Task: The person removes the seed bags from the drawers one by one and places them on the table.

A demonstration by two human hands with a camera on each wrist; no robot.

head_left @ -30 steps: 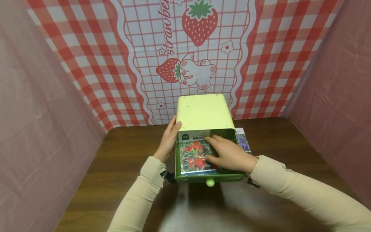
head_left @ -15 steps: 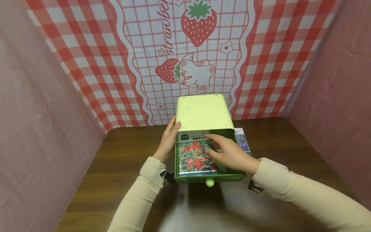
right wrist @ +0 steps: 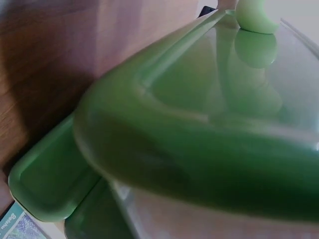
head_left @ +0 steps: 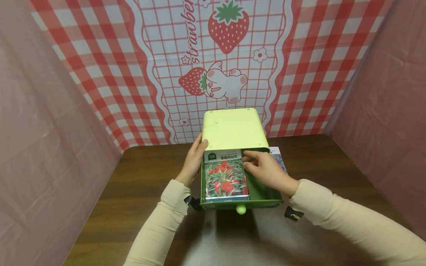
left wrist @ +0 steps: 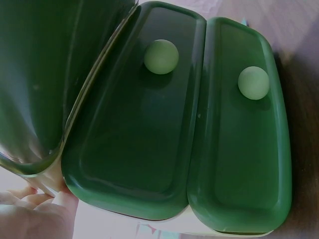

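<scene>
A small pale-yellow drawer cabinet point(head_left: 235, 129) stands on the table with its green top drawer point(head_left: 263, 192) pulled out. Inside, on the drawer's left side, lies a seed packet point(head_left: 226, 181) picturing red flowers. My right hand point(head_left: 267, 170) reaches into the drawer, its fingertips right at the packet's right edge; the right wrist view shows the drawer front but not these fingers. My left hand point(head_left: 192, 160) rests along the cabinet's left side, thumb on the front corner of its top. The left wrist view shows the left fingers point(left wrist: 35, 199) against the casing.
Two lower green drawers point(left wrist: 134, 129) with round knobs are pushed in beneath the open one. Another packet, with purple flowers point(head_left: 279, 160), lies on the wooden table point(head_left: 139, 184) just right of the cabinet. A red-checked strawberry cloth point(head_left: 229, 74) hangs behind, with pink cloth at both sides.
My right hand has lifted off the red-flower packet's face and drawn right, its fingers now more bent at the packet's right edge. The left hand and cabinet have stayed put.
</scene>
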